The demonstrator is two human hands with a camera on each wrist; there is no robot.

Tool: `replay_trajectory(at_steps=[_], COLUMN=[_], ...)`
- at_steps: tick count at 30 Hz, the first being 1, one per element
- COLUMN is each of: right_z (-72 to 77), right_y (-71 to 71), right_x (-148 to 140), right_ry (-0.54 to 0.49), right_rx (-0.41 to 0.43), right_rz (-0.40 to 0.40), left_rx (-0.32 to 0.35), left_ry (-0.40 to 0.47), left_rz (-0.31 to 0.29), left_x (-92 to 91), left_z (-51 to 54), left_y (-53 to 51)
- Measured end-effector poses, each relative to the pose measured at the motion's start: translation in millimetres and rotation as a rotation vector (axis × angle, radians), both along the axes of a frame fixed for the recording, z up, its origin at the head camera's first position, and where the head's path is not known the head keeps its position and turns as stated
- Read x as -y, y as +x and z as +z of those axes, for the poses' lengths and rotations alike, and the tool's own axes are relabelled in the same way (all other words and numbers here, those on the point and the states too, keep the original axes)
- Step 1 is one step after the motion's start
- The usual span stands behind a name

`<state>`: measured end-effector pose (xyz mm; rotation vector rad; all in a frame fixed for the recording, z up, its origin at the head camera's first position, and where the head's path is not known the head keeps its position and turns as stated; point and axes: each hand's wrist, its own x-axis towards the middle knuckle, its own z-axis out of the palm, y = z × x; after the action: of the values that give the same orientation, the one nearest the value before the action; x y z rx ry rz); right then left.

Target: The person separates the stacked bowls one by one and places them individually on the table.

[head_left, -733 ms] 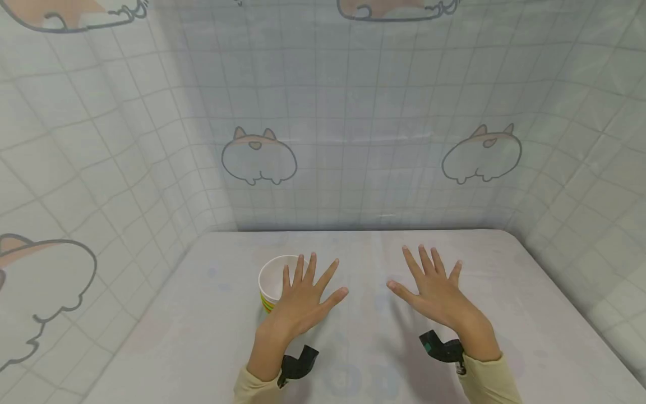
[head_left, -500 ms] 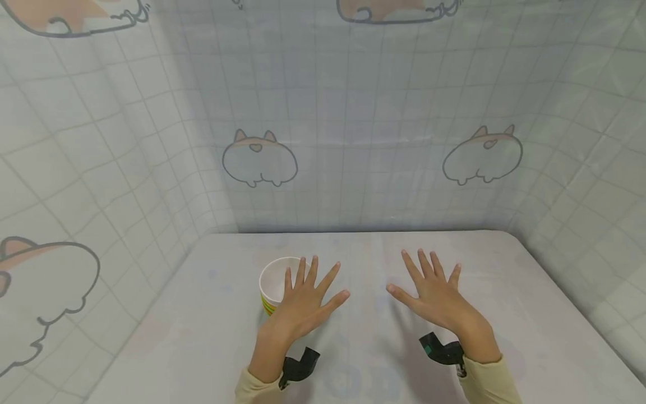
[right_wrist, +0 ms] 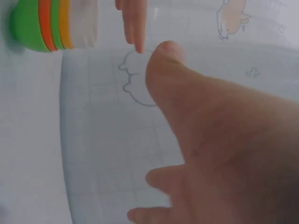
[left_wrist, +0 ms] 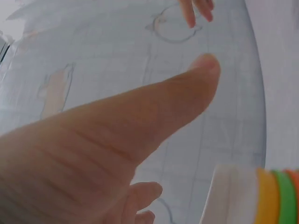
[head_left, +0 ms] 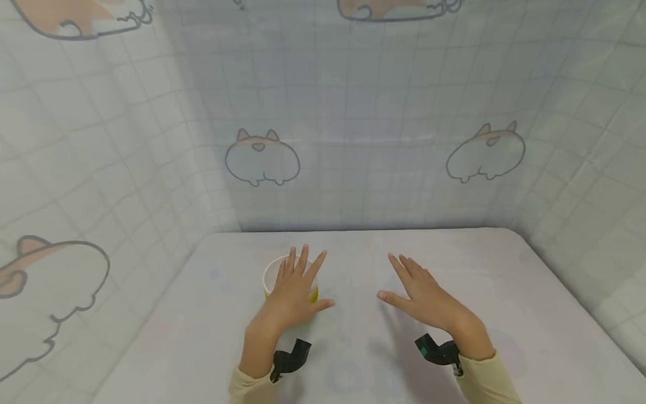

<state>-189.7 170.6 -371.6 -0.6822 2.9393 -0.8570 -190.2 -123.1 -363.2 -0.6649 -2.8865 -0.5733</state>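
Note:
A stack of nested cups (head_left: 271,275) stands upright on the table, its white rim uppermost. Bands of yellow, green and orange run below the rim of the cups (right_wrist: 56,23) in the right wrist view, down to a green base. My left hand (head_left: 291,296) hovers over the stack with straight fingers, hiding much of it from the head view. No contact with the cups shows. To the right, my right hand (head_left: 428,297) is held above the table, palm down, fingers straight and close together, holding nothing.
The white table (head_left: 192,336) has rounded far corners. A pale gridded curtain (head_left: 343,168) with printed corgi drawings hangs behind it and along both sides. A small black camera mount (head_left: 292,359) sits on the left wrist, another (head_left: 438,352) on the right.
Both hands' spread fingers have drawn closer together. My left hand has shifted slightly left over the cups, and my right hand has turned and moved a little left.

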Motion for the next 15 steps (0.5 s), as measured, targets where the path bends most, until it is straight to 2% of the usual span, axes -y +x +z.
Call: replay_trajectory(at_steps=[5, 10, 15], right_z=[-3.4, -11.3, -20.7], right_y=[-5.0, -7.4, -13.4], right_x=[8.6, 15.3, 24.8], right_ry=[-0.040, -0.041, -0.068], right_rx=[-0.102, -0.088, -0.138], right_rz=[0.048, 0.086, 0.130], left_rx=[0.027, 0.086, 0.163], left_ry=[0.027, 0.076, 0.173], left_rz=[0.017, 0.015, 0.044], left_x=[13.0, 28.9, 49.6], left_z=[1.8, 2.0, -1.7], left_y=[-4.0, -7.0, -7.6])
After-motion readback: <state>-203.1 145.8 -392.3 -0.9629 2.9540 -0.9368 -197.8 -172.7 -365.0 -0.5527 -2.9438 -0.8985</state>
